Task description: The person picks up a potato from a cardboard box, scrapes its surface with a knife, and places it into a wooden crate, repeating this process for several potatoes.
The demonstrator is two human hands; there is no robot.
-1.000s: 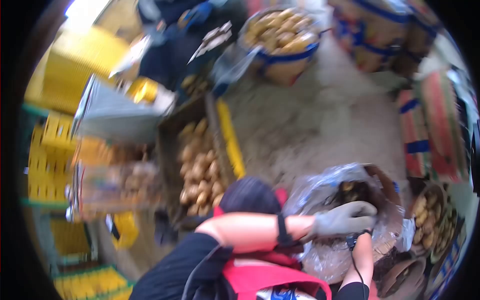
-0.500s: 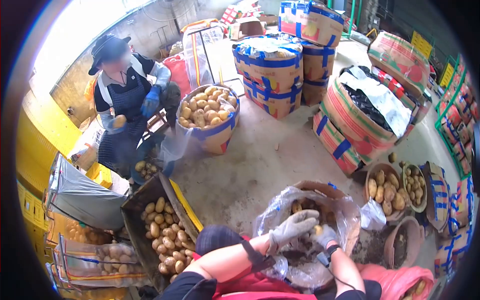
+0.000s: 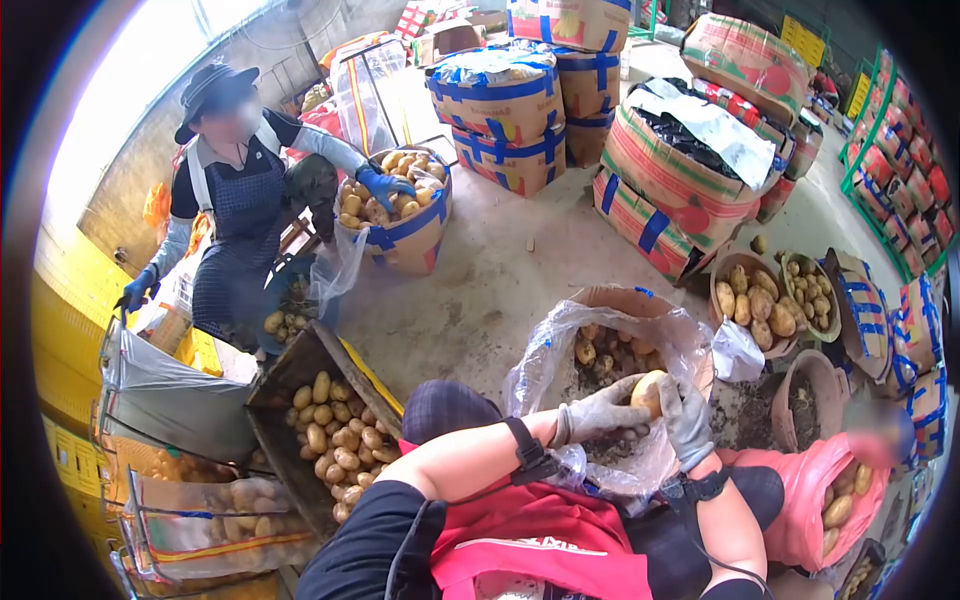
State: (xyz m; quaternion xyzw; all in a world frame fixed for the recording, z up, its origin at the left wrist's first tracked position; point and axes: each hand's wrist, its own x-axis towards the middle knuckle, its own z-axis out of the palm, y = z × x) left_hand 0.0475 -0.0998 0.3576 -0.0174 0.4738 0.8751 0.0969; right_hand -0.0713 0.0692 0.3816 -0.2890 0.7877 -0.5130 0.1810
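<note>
A pale brown potato is held up between my two grey-gloved hands. The fingers of my left hand close around its left side. From the other side, my right hand grips it with thumb and fingers. Both hands are above the near part of a round cardboard box lined with clear plastic. Deeper in that box lie several dirt-covered potatoes. A wooden bin full of potatoes stands to my left, and a pink sack with potatoes in its mouth is at my right.
A co-worker sits at the far left, one blue glove on a full potato box. Taped cartons are stacked behind. At right are a potato-filled basket, another tub and a green rack.
My left hand, flat and open before, has closed on the potato. Both hands have lifted it towards me. The co-worker's hands have moved apart, one onto the potato box.
</note>
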